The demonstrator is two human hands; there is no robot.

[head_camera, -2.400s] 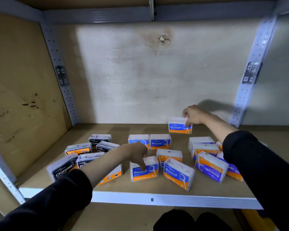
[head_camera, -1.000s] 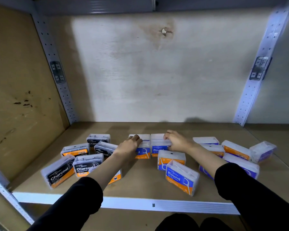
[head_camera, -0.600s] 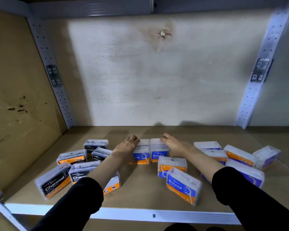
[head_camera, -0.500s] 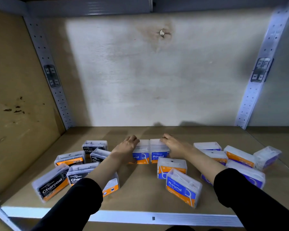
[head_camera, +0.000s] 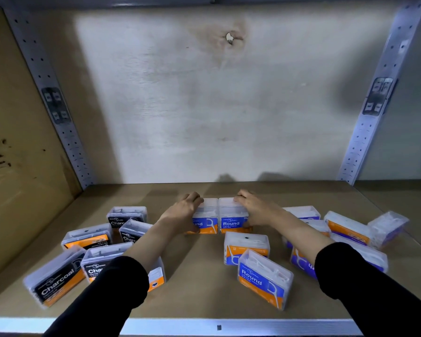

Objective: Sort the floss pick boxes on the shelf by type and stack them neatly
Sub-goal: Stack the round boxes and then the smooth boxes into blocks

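**Clerk:** Surface?

**Checker:** One shelf board (head_camera: 199, 295), tan and matt. A white metal lip (head_camera: 289, 327) runs along the front edge.

**Clerk:** Enclosure?

**Checker:** Pale back panel (head_camera: 192, 122), stained around a small hole (head_camera: 229, 38) high at centre. Brown side panel (head_camera: 12, 132) on the left, with dark spots. Two perforated grey uprights, a left upright (head_camera: 66, 142) and a right upright (head_camera: 360, 142), each carrying a bracket clip.

**Clerk:** Stock at centre?

**Checker:** Two blue-and-orange boxes at mid-shelf, upright, side by side and touching, labels forward: left Round box (head_camera: 206, 222) and right Round box (head_camera: 232, 221). I cannot tell whether either sits on another box.

**Clerk:** Hands?

**Checker:** The left hand (head_camera: 184, 212) grips the left Round box, fingers curled over its top and palm against its outer side. The right hand (head_camera: 252, 210) grips the right Round box the same way. Both sleeves are black.

**Clerk:** Remaining stock?

**Checker:**
- **Charcoal boxes** (head_camera: 56, 280): black-and-orange, a loose cluster on the left, at mixed angles.
- **Orange-faced box** (head_camera: 247, 248): just in front of the held pair.
- **Angled Round box** (head_camera: 264, 279): nearer the lip.
- **Purple-and-orange boxes** (head_camera: 348, 227): jumbled on the right, with the outermost box (head_camera: 388, 227) tipped.
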